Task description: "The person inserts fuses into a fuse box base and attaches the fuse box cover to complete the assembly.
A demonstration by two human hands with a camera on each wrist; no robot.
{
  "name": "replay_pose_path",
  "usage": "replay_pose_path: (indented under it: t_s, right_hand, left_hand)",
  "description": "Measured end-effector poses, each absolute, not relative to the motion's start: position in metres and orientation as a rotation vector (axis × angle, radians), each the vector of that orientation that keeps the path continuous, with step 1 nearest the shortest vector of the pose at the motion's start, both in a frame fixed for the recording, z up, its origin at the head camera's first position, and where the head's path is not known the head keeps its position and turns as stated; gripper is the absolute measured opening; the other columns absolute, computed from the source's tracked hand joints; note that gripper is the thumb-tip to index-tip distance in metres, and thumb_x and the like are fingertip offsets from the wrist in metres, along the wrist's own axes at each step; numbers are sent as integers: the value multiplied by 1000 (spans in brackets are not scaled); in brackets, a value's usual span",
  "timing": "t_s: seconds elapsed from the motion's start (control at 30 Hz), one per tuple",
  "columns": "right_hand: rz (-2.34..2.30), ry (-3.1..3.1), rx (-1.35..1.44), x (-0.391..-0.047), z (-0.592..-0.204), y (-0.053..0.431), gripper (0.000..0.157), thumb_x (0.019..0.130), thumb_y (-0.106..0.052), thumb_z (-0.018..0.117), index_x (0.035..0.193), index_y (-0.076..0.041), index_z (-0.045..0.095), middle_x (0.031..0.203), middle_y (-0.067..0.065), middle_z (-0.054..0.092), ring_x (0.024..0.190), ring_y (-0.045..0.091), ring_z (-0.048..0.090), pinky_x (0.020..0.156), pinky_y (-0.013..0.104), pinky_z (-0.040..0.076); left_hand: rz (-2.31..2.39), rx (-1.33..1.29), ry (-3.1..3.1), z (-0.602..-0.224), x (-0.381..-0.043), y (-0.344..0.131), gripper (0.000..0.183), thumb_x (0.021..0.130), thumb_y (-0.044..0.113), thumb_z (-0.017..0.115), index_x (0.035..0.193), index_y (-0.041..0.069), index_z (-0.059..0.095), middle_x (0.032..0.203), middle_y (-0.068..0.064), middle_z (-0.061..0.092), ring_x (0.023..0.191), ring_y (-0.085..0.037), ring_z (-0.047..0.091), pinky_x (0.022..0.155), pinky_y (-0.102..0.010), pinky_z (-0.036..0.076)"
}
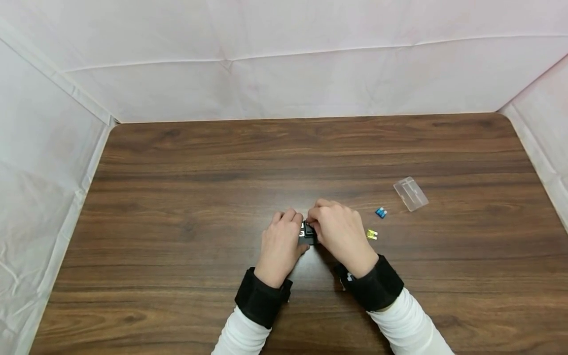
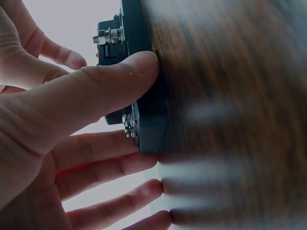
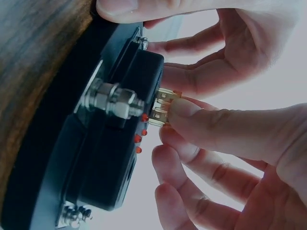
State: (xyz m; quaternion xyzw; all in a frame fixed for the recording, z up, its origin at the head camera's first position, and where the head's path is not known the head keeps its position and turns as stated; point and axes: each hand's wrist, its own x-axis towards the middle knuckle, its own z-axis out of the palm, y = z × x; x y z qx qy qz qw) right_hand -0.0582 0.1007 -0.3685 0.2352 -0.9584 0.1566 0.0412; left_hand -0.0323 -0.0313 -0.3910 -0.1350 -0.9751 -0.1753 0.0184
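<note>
Right wrist: right hand in narrow pinch on amber fuse.

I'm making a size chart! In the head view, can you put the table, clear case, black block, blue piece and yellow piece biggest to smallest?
1. Table
2. Clear case
3. Black block, counting only the part showing
4. Blue piece and yellow piece: too alike to rank

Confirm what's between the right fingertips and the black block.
A small blade fuse, pinched by the right hand, at the black block; shows in the right wrist view. Seating depth unclear.
</note>
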Motion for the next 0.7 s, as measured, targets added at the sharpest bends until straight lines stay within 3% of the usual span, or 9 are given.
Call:
replay_pose_path:
  t_s: [0.7]
  right_hand:
    - [485,-2936,722,-57,-370,101,12,76,-2,69,71,-13,68,73,0,60,62,18,57,44,34,48]
  left_hand:
    - [-540,-410,-3027,-389,-31,-31,41,63,20,83,95,7,62,94,-7,60,95,-27,55,64,-39,57]
